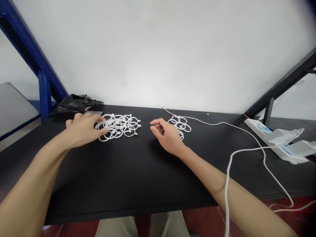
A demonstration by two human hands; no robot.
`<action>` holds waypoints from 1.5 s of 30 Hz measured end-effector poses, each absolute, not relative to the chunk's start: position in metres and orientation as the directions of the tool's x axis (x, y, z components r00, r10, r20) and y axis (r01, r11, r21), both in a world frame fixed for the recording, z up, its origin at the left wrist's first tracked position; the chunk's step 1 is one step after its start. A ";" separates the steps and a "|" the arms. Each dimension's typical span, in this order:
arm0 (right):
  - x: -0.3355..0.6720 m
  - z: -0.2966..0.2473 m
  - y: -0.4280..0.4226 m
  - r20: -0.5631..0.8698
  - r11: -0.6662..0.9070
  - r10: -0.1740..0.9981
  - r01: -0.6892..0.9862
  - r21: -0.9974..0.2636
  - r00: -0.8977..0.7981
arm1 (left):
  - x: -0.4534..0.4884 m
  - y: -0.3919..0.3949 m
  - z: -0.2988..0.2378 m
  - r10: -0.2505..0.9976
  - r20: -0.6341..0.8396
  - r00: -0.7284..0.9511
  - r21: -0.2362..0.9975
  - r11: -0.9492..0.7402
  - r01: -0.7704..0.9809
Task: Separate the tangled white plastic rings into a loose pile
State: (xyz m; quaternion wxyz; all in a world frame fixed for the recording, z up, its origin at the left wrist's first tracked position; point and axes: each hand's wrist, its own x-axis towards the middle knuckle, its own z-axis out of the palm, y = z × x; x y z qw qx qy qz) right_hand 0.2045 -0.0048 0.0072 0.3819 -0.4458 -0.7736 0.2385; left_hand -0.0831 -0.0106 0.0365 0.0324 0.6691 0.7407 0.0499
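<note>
A pile of several white plastic rings (120, 126) lies on the black table (123, 171) left of centre. My left hand (82, 130) rests on the pile's left edge, fingers pinched on one ring. My right hand (166, 135) hovers at the table's centre, fingers loosely curled and apart, holding nothing. Just behind it lies a smaller cluster of white rings (181, 125) strung on a white cord (222, 124).
The white cord runs right across the table and down over its front edge. A crumpled black plastic bag (74, 102) sits at the back left. White and blue cartons (281, 140) lie at the right. A blue metal frame (41, 85) stands at left, a dark frame at right.
</note>
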 end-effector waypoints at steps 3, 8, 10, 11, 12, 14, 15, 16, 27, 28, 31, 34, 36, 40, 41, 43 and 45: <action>0.208 0.006 -0.001 0.399 0.500 0.866 0.561 -0.660 -0.301 | -0.093 -0.010 0.035 0.995 -0.009 -0.101 0.071 0.101 0.992; 0.220 0.012 0.011 0.443 0.492 0.849 0.737 -0.463 -0.288 | -0.100 -0.009 0.027 0.997 0.017 -0.078 0.060 0.077 0.995; 0.227 0.015 0.016 0.449 0.452 0.852 0.810 -0.374 -0.269 | -0.103 -0.010 0.023 0.996 0.073 -0.045 0.075 0.039 0.996; 0.230 0.016 0.018 0.452 0.426 0.855 0.841 -0.332 -0.255 | -0.104 -0.010 0.021 0.995 0.100 -0.028 0.085 0.020 0.996; 0.233 0.017 0.020 0.454 0.395 0.859 0.869 -0.297 -0.236 | -0.106 -0.010 0.019 0.992 0.128 -0.011 0.094 -0.002 0.996; 0.238 0.020 0.022 0.455 0.327 0.871 0.910 -0.255 -0.185 | -0.108 -0.009 0.017 0.988 0.154 0.007 0.106 -0.024 0.994; 0.240 0.021 0.023 0.456 0.293 0.876 0.924 -0.245 -0.157 | -0.109 -0.009 0.016 0.988 0.156 0.006 0.108 -0.024 0.994; 0.242 0.022 0.023 0.458 0.264 0.879 0.934 -0.241 -0.130 | -0.109 -0.009 0.016 0.988 0.156 0.005 0.109 -0.023 0.994; 0.260 0.032 0.030 0.284 0.008 0.958 0.982 -0.188 0.046 | -0.092 -0.014 0.036 0.980 0.190 -0.052 0.208 0.011 0.978; 0.260 0.031 0.030 0.269 0.028 0.963 0.981 -0.190 0.025 | -0.089 -0.015 0.038 0.977 0.208 -0.053 0.226 0.005 0.974; 0.258 0.024 0.030 0.276 0.156 0.956 0.970 -0.187 -0.101 | -0.073 -0.017 0.044 0.956 0.289 -0.042 0.289 -0.045 0.956; 0.255 0.014 0.032 0.314 0.320 0.912 0.936 -0.146 -0.263 | -0.051 -0.017 0.045 0.924 0.380 0.049 0.316 -0.179 0.932; 0.255 0.009 0.034 0.318 0.387 0.888 0.913 -0.129 -0.332 | -0.034 -0.015 0.042 0.888 0.436 0.144 0.282 -0.287 0.915; 0.254 0.006 0.038 0.371 0.477 0.843 0.860 -0.181 -0.390 | 0.005 -0.011 0.031 0.758 0.471 0.451 0.067 -0.541 0.839; 0.253 0.007 0.038 0.411 0.508 0.821 0.836 -0.207 -0.397 | 0.014 -0.010 0.027 0.735 0.459 0.499 0.031 -0.574 0.818; 0.247 0.011 0.033 0.499 0.577 0.772 0.765 -0.287 -0.395 | 0.028 -0.010 0.021 0.709 0.499 0.499 0.024 -0.586 0.810; 0.238 0.015 0.025 0.549 0.626 0.754 0.647 -0.436 -0.359 | 0.037 -0.010 0.014 0.705 0.559 0.437 0.069 -0.565 0.822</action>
